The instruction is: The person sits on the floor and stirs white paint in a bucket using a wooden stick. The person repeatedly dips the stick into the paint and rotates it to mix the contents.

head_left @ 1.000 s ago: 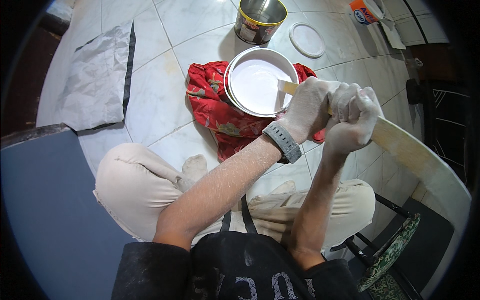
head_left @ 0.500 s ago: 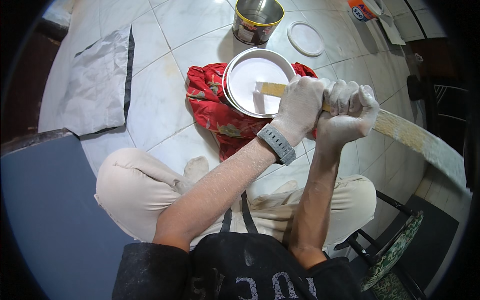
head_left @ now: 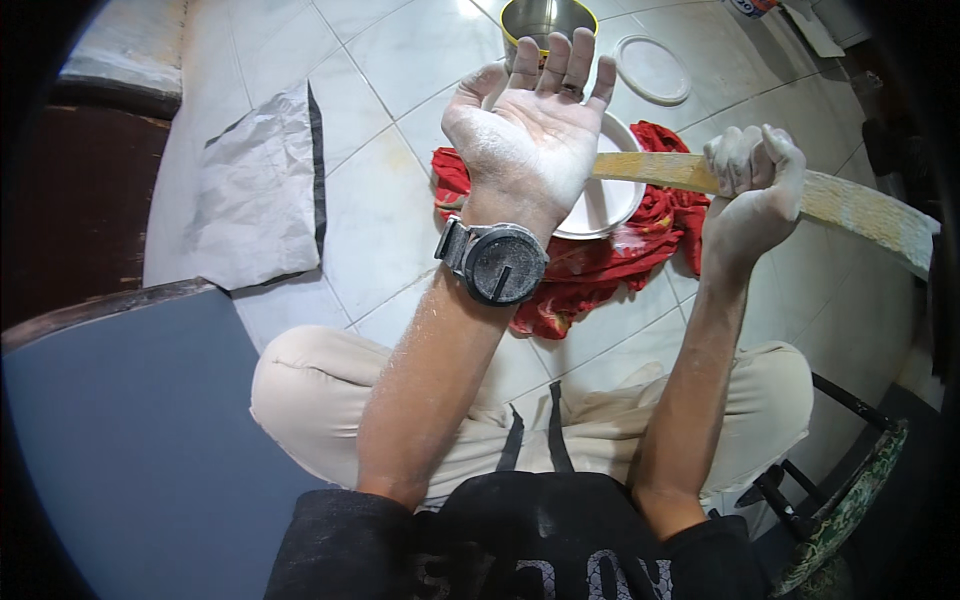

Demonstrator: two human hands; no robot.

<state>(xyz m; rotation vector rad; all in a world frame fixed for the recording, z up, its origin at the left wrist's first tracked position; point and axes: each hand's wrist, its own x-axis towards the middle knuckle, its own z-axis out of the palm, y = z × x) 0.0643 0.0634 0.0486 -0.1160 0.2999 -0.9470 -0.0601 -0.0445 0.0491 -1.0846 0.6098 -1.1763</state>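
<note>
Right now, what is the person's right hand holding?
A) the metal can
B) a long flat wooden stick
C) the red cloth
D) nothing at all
B: the right hand is closed around a long flat wooden stick that reaches over the white bowl, while the left hand is open and holds nothing.

Bowl [head_left: 600, 195] on cloth [head_left: 600, 270], tin [head_left: 545, 20] behind, paper [head_left: 250, 190] left.
</note>
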